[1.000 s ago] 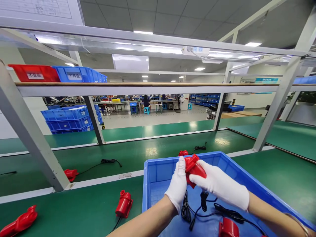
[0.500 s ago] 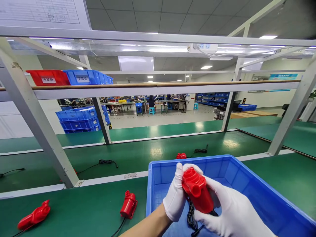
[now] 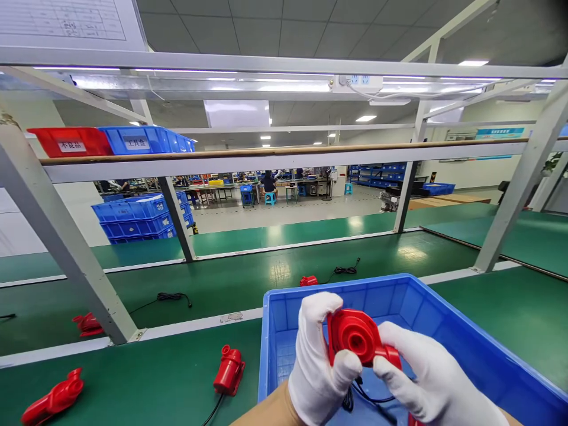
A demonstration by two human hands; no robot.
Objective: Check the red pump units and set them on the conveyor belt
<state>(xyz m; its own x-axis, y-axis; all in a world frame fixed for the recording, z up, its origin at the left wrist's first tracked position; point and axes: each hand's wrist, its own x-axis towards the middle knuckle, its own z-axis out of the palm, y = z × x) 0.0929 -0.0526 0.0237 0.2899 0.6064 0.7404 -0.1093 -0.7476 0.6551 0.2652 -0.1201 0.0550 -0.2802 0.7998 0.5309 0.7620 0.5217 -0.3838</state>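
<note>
Head view: our two white-gloved hands, left hand (image 3: 320, 355) and right hand (image 3: 421, 378), are both clamped on a round red plastic pump (image 3: 357, 337), held above the blue plastic bin (image 3: 465, 349). Left on the green desk (image 3: 155, 373) lies another red pump (image 3: 228, 370); farther off, a black coiled cord (image 3: 345, 270).

white label 不良品 on red bin (image 3: 71, 142), 工具盒 on blue bin (image 3: 142, 139)
</note>
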